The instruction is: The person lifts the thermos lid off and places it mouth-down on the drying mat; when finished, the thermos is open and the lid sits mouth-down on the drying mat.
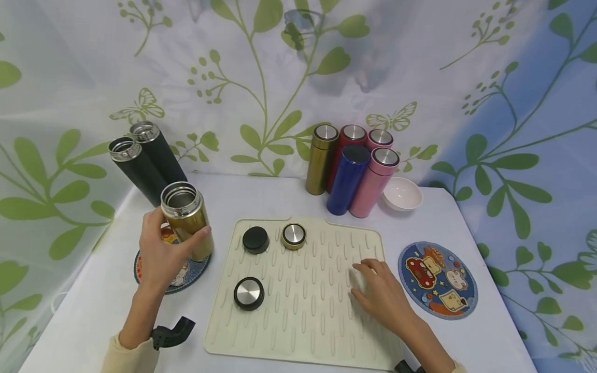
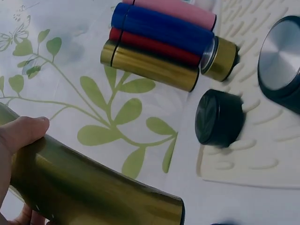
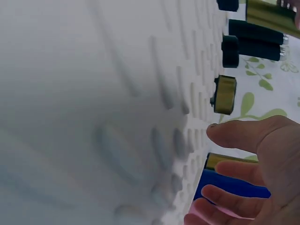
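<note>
My left hand (image 1: 160,254) grips a gold thermos bottle (image 1: 198,235) around its body, over a round patterned coaster (image 1: 186,282) at the left. The bottle has no lid on, and its steel mouth faces up. Fingers and thumb wrap the same gold bottle (image 2: 89,178) in the left wrist view. My right hand (image 1: 380,292) hovers over the right side of the cream ridged mat (image 1: 322,331), fingers slightly bent and holding nothing. On that mat lie a black lid (image 1: 255,240), a gold-rimmed lid (image 1: 294,235) and a black lid with a steel top (image 1: 249,293).
Two lidless black bottles (image 1: 156,160) stand at the back left. A group of lidded bottles, among them a blue one (image 1: 347,181), a gold one (image 1: 319,166) and a pink one (image 1: 373,184), stands at the back. Beside them is a white bowl (image 1: 402,194); another patterned coaster (image 1: 438,280) lies right.
</note>
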{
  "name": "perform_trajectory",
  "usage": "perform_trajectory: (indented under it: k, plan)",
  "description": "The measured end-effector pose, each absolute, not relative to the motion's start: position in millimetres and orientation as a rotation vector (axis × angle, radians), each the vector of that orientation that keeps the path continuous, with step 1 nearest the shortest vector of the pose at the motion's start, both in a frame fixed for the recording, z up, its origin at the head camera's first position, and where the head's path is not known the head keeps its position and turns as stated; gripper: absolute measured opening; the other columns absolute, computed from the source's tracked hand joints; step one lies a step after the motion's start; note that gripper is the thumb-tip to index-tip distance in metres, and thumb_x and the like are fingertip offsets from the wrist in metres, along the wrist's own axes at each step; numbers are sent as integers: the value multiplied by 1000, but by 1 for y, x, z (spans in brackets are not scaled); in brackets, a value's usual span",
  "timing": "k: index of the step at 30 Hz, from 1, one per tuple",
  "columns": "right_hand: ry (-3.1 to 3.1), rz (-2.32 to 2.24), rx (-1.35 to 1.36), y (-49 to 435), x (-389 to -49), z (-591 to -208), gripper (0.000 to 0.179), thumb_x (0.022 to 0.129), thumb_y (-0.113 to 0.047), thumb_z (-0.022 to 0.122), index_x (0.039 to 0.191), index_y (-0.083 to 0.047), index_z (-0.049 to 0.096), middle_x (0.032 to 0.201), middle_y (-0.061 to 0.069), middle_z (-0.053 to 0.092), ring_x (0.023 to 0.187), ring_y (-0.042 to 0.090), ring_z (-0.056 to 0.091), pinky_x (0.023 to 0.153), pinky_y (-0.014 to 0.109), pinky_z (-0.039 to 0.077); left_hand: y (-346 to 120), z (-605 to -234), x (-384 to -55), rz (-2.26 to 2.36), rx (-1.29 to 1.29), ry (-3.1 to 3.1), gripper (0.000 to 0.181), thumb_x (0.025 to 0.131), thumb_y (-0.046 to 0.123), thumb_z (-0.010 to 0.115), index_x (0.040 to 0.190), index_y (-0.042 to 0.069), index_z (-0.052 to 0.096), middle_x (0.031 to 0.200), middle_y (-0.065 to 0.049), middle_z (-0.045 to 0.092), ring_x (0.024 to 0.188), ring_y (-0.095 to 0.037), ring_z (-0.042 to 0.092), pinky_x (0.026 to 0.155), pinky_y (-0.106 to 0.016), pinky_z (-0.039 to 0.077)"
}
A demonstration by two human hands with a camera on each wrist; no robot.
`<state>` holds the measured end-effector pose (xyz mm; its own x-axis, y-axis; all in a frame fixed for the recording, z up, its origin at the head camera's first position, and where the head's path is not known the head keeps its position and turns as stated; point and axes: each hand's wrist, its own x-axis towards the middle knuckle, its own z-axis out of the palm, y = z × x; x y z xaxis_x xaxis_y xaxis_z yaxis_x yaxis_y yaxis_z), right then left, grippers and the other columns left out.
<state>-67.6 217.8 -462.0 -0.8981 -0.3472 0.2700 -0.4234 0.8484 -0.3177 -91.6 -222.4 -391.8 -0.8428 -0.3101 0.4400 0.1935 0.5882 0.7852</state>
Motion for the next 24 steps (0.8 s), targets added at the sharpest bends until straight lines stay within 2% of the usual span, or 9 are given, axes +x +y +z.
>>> perform_trajectory:
  k: [4, 10, 18, 24]
  plan:
    - [-2896, 517, 555, 225, -56, -463, 52, 68, -19, 91, 114, -3, 71, 118, 16, 62, 103, 34, 57, 86, 48, 50, -227, -391, -107, -1237, 129, -2219, 68, 73, 12, 88, 134, 8, 58, 113, 18, 47, 103, -4, 44, 79, -23, 41]
    - [-2953, 493, 531, 230, -45, -468, 46, 69, -14, 90, 110, -7, 72, 119, 17, 63, 103, 37, 58, 83, 50, 51, -237, -395, -130, -1256, 220, -2151, 70, 78, 18, 86, 138, 11, 53, 120, 10, 52, 106, -5, 48, 81, -24, 40]
    - [-2926, 480, 567, 231, -41, -474, 41, 70, -11, 87, 108, -7, 73, 119, 18, 63, 105, 38, 59, 85, 50, 52, -243, -397, -162, -1323, 264, -2104, 67, 80, 26, 84, 137, 15, 52, 115, 12, 47, 99, -9, 46, 76, -24, 38]
    - [-2873, 472, 590, 232, -40, -478, 43, 68, -11, 88, 108, -6, 72, 118, 18, 63, 102, 38, 60, 83, 49, 52, -251, -399, -191, -1255, 321, -2112, 69, 79, 31, 84, 137, 11, 53, 117, 6, 48, 107, -9, 43, 86, -27, 36]
